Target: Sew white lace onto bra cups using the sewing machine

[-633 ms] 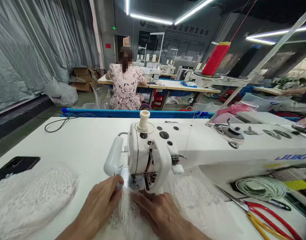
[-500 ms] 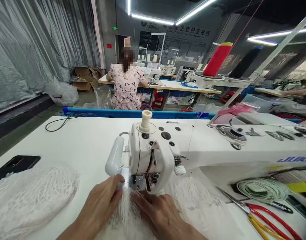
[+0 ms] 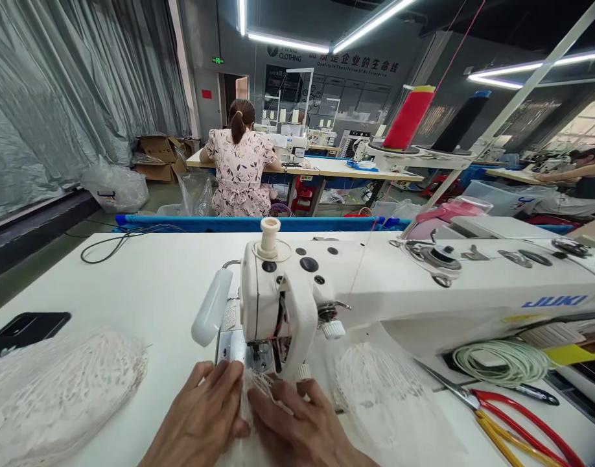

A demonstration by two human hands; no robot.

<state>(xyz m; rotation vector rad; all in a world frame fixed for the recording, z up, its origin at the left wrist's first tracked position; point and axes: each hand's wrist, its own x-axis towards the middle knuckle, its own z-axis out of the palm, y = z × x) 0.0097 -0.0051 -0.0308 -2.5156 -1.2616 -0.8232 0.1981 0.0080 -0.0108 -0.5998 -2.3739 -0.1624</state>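
Note:
White lacy fabric lies at the front of a white sewing machine, just below its needle area. My left hand is closed on the fabric's left side, fingertips beside the metal needle plate. On the other side my right hand has its fingers curled down onto the same fabric, close to the presser foot. My fingers hide part of the cloth. More sheer white fabric with a lace pattern spreads to the right, under the machine's arm.
A lace pile and a black phone lie at left. Red-and-yellow-handled scissors and a coil of pale green cord lie at right. A person in a floral top sits ahead; another works far right.
Loose white threads hung between my hands before; now gathered lace shows there. My left hand has drawn back toward me, and my right fingers have shifted on the fabric. The view turned slightly right.

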